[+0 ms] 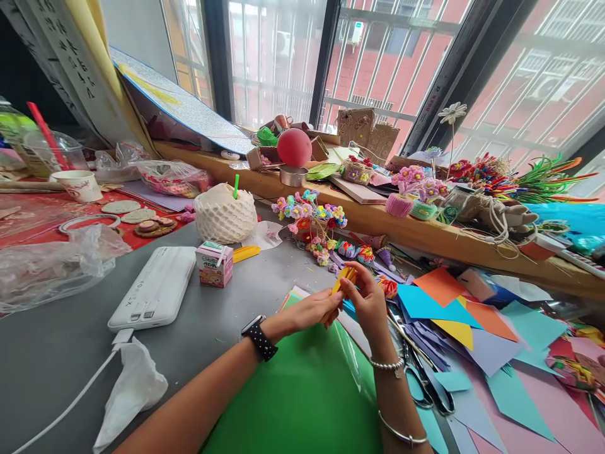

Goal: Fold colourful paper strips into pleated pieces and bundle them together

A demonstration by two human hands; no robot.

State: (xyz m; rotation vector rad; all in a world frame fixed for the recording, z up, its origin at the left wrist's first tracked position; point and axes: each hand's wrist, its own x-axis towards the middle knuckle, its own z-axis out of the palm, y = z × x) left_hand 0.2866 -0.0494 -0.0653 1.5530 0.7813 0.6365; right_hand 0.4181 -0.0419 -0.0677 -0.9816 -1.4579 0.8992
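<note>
A narrow yellow folded paper piece is pinched between my hands, above the far end of a glossy green sheet. My left hand is closed around its lower part, the fingers partly hidden. From the right, my right hand grips its upper end with thumb and fingertips. A bit of blue paper shows behind the hands; whether either hand touches it I cannot tell. Another long yellow folded piece lies on the grey table, beside a small pink drink carton.
Coloured paper sheets and scissors lie right of the green sheet. Small crocheted-looking flowers stand beyond the hands. At left are a white power bank with its cable, a crumpled tissue and a netted coconut.
</note>
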